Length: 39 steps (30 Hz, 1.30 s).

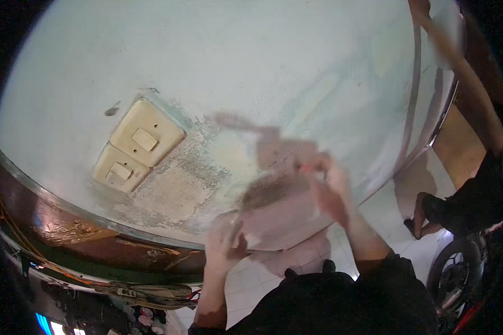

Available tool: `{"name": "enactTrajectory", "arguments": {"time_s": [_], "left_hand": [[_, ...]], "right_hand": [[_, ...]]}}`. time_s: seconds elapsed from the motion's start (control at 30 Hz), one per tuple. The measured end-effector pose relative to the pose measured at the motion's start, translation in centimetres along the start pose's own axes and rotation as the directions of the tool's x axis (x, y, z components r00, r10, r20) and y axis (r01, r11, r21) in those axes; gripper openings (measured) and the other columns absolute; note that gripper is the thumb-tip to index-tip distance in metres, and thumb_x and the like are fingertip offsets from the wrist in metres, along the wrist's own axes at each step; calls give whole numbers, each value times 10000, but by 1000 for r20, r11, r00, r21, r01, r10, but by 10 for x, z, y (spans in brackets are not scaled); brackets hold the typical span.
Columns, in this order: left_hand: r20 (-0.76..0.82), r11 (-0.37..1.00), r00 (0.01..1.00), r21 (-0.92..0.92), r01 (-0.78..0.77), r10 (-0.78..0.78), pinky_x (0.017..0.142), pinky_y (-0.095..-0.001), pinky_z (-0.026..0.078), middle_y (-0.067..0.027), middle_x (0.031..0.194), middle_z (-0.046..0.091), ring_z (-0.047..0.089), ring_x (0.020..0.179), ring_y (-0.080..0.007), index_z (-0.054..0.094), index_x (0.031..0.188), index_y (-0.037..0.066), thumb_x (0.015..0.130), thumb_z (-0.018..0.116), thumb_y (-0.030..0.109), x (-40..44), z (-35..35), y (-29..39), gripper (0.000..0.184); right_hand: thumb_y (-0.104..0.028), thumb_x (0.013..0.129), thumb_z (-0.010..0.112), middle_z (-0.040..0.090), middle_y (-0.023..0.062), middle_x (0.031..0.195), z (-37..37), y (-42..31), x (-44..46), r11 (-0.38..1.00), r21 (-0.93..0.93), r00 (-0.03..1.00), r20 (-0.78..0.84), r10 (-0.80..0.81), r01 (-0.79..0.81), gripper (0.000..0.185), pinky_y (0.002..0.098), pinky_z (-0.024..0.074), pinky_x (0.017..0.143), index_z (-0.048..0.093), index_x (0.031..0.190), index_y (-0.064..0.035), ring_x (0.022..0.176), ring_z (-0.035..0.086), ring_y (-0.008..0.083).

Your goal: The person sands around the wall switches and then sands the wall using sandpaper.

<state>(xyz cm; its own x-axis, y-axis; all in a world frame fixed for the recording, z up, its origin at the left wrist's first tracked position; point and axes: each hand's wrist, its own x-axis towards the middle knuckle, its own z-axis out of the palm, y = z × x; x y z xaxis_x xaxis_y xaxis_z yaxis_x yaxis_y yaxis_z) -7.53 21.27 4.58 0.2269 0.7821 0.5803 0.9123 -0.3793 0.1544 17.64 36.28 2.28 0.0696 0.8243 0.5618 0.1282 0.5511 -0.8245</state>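
In front of me is a pale green-white wall point(218, 72) with peeled, rough patches and a dark smudge. My right hand point(332, 181) is raised close to the wall, blurred by motion. Its fingers are closed, with a small reddish spot at their tips; what they hold cannot be made out. A shadow of the hand falls on the wall beside it. Lower down, my left hand point(223, 243) is near the bottom of the wall, its fingers loosely apart and nothing seen in them. Two cream light switches point(145, 131) point(120, 170) are fixed to the wall at left.
At right, another person's arm point(469, 78) reaches up to the wall, and that person's foot point(416, 226) shows below. A motorcycle wheel point(458, 271) stands at lower right. Brown boarding with tape point(72, 231) and cables point(151, 293) runs along the lower left. Tiles point(248, 279) cover the floor.
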Motion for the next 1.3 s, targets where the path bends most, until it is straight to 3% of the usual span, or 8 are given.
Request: {"name": "enactTrajectory", "arguments": {"time_s": [0.03,0.17,0.23,0.27,0.37,0.6,0.97,1.3], "left_hand": [[-55,961,986,237,-141,158,801,-425,534,-144,1196,614,635,1024,-367,640,1189,92,699,704,-46,4,-4,-8,513],[-231,929,947,344,-134,222,780,-398,533,-135,1204,616,646,996,-313,660,1161,120,707,725,33,-19,37,-74,466],[-191,826,891,491,-277,412,789,-374,539,-131,1239,622,653,953,-267,693,1115,136,757,708,126,-19,50,-87,358],[-218,769,860,582,-266,462,807,-354,545,-116,1267,634,661,928,-237,721,1065,141,792,686,190,-17,51,-84,280],[-249,802,853,529,-277,458,818,-356,552,-84,1277,646,649,987,-233,724,1070,149,805,670,176,-20,57,-91,272],[-299,791,824,553,-261,481,887,-355,510,-26,1298,648,594,1112,-217,711,1110,170,811,653,199,-17,56,-90,306],[-292,812,838,520,-265,461,814,-341,522,-42,1271,649,631,1025,-223,715,1070,136,780,641,142,-14,53,-84,299],[-247,785,845,553,-280,475,833,-341,550,-101,1264,645,652,1046,-258,719,1066,110,798,646,151,-19,55,-88,281]], "right_hand": [[-218,974,613,651,134,714,-15,-19,20,1000,5,998,-56,-27,27,224,382,484,600,652,898,-12,637,643,248],[-230,980,600,598,164,627,-41,-43,67,986,-128,976,-178,-128,106,265,399,441,514,605,833,-9,534,616,301],[-228,978,596,594,183,636,-42,-46,75,969,-211,977,-142,-162,130,270,411,440,517,592,819,-9,542,612,335],[-226,975,592,591,201,645,-44,-47,80,950,-278,978,-107,-178,142,276,423,439,520,579,805,-10,550,609,370],[-208,969,579,604,211,662,-46,-51,90,872,-439,943,-135,-303,217,242,454,449,534,580,817,-19,582,597,418],[-196,972,530,620,216,691,-27,-61,95,824,-529,950,-96,-296,203,198,509,465,576,597,877,-36,626,619,431],[-174,970,492,605,242,692,-29,-65,95,945,-323,998,-28,-53,41,212,496,460,622,585,873,-9,680,619,447],[-193,973,508,579,236,703,-36,-56,93,954,-297,999,2,-35,34,241,474,427,606,564,843,2,639,571,427]]}}
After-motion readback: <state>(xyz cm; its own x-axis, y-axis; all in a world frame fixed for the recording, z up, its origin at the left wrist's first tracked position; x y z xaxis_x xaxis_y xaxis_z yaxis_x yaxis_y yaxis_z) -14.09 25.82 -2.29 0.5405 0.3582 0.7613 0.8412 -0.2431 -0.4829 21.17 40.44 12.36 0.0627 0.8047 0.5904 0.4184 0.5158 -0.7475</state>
